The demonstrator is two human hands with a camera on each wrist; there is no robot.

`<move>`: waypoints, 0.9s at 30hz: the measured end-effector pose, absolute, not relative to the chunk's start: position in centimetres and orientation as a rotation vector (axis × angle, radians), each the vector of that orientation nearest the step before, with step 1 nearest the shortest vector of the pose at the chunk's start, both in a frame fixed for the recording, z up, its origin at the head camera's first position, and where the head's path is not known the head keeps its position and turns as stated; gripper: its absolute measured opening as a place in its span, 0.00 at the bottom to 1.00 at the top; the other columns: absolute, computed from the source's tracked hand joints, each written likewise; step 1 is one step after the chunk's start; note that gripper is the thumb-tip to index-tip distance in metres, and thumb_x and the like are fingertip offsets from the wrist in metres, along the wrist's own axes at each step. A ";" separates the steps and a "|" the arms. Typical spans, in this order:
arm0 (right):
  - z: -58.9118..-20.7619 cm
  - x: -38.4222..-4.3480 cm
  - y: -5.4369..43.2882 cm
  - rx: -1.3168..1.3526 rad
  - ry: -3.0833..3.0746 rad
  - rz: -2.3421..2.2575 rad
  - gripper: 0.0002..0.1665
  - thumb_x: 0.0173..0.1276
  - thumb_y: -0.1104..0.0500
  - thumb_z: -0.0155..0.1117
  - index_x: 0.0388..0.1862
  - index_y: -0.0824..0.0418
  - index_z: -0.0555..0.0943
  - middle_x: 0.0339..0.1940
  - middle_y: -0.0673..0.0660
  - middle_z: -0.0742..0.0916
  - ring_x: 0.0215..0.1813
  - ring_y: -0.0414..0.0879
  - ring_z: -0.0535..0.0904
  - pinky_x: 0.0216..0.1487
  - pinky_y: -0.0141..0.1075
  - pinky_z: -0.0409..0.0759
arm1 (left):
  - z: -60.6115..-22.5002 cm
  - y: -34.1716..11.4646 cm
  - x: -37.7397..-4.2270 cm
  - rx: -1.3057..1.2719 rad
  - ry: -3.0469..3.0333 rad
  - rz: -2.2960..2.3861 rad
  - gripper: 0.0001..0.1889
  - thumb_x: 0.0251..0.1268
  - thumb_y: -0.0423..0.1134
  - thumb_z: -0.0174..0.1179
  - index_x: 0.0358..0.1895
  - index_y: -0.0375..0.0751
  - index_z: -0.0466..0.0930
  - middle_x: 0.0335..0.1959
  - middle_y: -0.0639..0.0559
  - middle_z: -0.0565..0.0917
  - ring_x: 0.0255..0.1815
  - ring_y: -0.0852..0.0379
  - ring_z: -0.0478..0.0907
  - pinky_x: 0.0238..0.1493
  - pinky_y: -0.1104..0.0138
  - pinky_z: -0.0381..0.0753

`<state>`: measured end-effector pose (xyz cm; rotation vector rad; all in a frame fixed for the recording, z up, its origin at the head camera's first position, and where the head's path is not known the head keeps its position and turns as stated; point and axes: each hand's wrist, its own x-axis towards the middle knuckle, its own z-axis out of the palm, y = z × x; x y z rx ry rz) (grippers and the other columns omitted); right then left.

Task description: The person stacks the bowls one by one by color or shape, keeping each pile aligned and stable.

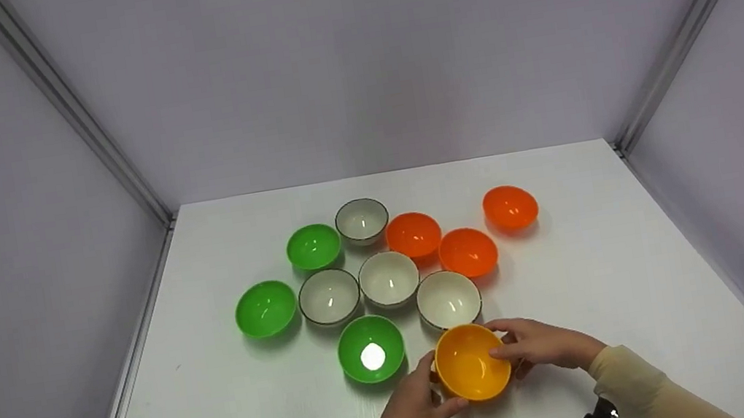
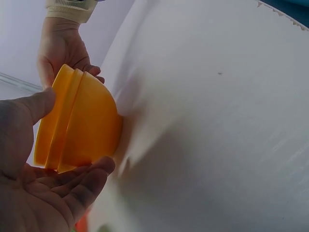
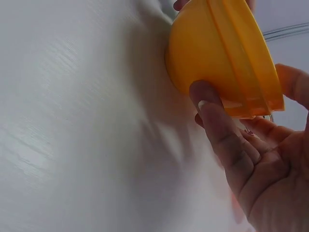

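On the left of the white table, three green bowls stand beside four dark-rimmed white bowls, and nearer the person the left hand pinches a yellow bowl, thumb at the rim and fingers against the wall. The yellow bowl, just in front of a white one, shows a doubled rim; I cannot tell whether its base touches the table. Toward the right are three orange bowls, and the right hand pinches the yellow bowl's other side between thumb and fingers.
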<state>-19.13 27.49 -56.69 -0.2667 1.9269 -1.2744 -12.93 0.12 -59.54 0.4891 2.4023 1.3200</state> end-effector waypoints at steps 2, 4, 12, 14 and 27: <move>-56.7 -19.1 27.5 -0.264 1.925 -1.282 0.32 0.70 0.48 0.59 0.70 0.57 0.65 0.44 0.60 0.85 0.37 0.53 0.83 0.37 0.44 0.85 | -59.5 0.2 -13.0 0.487 2.406 1.310 0.47 0.53 0.60 0.67 0.71 0.41 0.58 0.40 0.61 0.78 0.34 0.61 0.75 0.35 0.71 0.76; -56.7 -19.1 27.7 -0.261 1.932 -1.280 0.32 0.70 0.49 0.60 0.69 0.57 0.66 0.44 0.60 0.85 0.37 0.52 0.83 0.38 0.43 0.85 | -59.5 0.3 -13.0 0.490 2.407 1.299 0.47 0.52 0.61 0.67 0.71 0.42 0.58 0.40 0.61 0.78 0.34 0.61 0.75 0.35 0.71 0.76; -56.5 -19.0 28.6 -0.230 1.970 -1.272 0.32 0.69 0.52 0.61 0.68 0.60 0.67 0.42 0.60 0.85 0.36 0.52 0.83 0.39 0.44 0.85 | -59.1 1.1 -13.1 0.508 2.385 1.280 0.48 0.51 0.61 0.68 0.72 0.43 0.57 0.42 0.60 0.78 0.35 0.60 0.75 0.35 0.71 0.75; -56.4 -19.0 28.9 -0.220 1.974 -1.273 0.32 0.69 0.52 0.61 0.68 0.61 0.66 0.42 0.60 0.85 0.37 0.52 0.83 0.39 0.43 0.85 | -59.1 1.4 -13.2 0.525 2.385 1.297 0.46 0.52 0.59 0.68 0.71 0.43 0.58 0.41 0.60 0.78 0.34 0.60 0.75 0.35 0.71 0.75; -56.5 -19.9 33.6 -0.065 2.035 -1.318 0.36 0.68 0.49 0.60 0.68 0.65 0.65 0.44 0.60 0.84 0.37 0.54 0.83 0.41 0.44 0.84 | -59.0 5.1 -14.5 0.570 2.340 1.282 0.38 0.66 0.56 0.57 0.74 0.47 0.55 0.53 0.52 0.80 0.36 0.67 0.75 0.40 0.71 0.78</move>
